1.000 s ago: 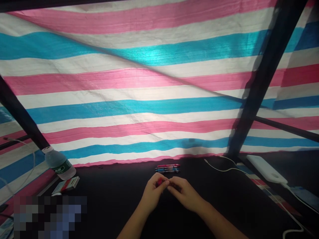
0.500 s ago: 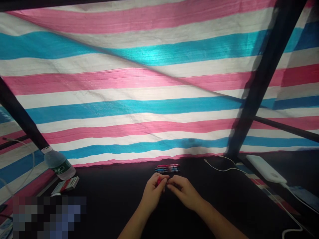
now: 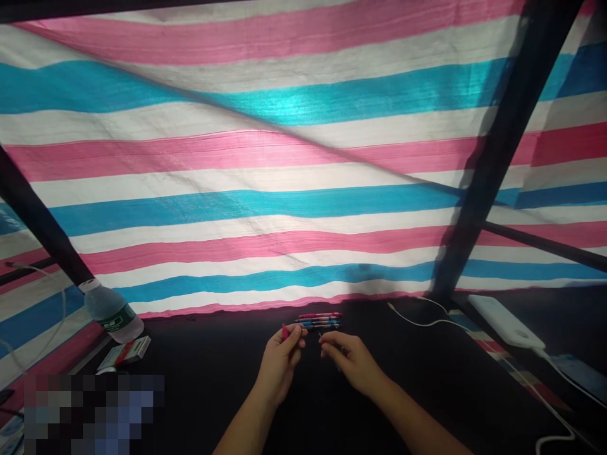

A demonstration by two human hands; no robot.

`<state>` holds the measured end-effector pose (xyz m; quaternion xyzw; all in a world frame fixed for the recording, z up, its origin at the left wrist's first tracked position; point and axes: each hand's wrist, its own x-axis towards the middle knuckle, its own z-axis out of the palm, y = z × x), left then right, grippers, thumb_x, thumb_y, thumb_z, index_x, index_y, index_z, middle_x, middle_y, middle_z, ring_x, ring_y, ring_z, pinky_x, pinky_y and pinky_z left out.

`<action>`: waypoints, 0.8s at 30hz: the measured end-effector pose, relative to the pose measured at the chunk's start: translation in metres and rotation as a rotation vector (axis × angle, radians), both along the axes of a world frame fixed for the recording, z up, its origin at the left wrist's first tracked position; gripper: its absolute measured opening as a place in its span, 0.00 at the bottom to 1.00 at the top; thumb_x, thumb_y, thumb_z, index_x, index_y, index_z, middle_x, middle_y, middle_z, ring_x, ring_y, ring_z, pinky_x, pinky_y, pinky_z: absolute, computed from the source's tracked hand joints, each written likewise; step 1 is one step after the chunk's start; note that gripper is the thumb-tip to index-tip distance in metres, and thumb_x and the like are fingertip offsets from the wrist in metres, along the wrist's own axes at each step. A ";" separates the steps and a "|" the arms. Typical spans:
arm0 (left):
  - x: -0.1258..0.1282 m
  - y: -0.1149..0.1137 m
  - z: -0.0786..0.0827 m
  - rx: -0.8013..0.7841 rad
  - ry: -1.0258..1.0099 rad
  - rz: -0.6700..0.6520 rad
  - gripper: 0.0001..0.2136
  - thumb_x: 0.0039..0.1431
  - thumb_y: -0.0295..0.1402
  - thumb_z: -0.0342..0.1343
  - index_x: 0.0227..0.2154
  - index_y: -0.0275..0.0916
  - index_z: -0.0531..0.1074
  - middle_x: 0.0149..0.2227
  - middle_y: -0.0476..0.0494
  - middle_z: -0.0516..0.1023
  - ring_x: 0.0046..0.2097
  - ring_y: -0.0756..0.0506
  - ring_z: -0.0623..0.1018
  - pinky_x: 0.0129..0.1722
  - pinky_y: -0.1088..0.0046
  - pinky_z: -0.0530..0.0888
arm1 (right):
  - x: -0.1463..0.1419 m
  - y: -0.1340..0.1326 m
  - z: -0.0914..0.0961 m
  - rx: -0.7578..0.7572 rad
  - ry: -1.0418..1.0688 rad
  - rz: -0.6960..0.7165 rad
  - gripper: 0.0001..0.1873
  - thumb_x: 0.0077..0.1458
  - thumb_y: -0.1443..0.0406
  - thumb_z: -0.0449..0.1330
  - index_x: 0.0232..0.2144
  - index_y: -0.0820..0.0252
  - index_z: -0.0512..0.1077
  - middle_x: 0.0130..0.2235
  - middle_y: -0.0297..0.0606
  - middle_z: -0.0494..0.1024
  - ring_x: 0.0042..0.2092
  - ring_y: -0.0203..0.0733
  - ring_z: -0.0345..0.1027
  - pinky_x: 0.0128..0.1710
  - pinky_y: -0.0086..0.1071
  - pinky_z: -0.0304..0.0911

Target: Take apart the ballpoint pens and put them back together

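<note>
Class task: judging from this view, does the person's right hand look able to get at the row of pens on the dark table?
Probably yes: the right hand is just below the row of pens, and no object shows between its fingertips and them on the dark table.

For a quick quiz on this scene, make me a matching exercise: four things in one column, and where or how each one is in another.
Things:
1. water bottle
2. power bank
3. row of pens
4. left hand

Places or states:
A. pinching a small red piece
B. far right, white and flat
C. far left, lying beside a small carton
D. centre, lying side by side

Pairs: 1-C, 2-B, 3-D, 4-A
</note>
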<state>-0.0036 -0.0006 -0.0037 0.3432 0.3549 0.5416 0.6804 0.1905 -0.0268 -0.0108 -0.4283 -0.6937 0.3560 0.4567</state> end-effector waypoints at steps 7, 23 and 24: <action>-0.002 0.002 0.005 -0.156 -0.197 0.027 0.12 0.52 0.28 0.72 0.38 0.30 0.80 0.41 0.34 0.82 0.29 0.54 0.76 0.13 0.88 0.55 | 0.000 -0.002 0.002 -0.029 0.078 0.027 0.11 0.68 0.58 0.57 0.42 0.56 0.76 0.36 0.37 0.82 0.39 0.43 0.77 0.38 0.33 0.67; 0.000 -0.002 0.007 -0.025 -0.044 0.030 0.15 0.50 0.34 0.74 0.37 0.32 0.79 0.39 0.36 0.82 0.28 0.54 0.76 0.15 0.85 0.53 | -0.002 -0.003 0.006 -0.023 0.033 0.005 0.12 0.66 0.56 0.58 0.38 0.57 0.77 0.32 0.36 0.79 0.34 0.42 0.73 0.35 0.32 0.65; 0.001 -0.003 0.007 0.020 -0.002 0.021 0.15 0.50 0.36 0.73 0.37 0.33 0.79 0.38 0.37 0.82 0.25 0.55 0.73 0.16 0.84 0.52 | -0.003 -0.003 0.007 -0.015 0.015 -0.001 0.13 0.65 0.56 0.58 0.37 0.57 0.77 0.31 0.35 0.79 0.34 0.42 0.72 0.35 0.32 0.65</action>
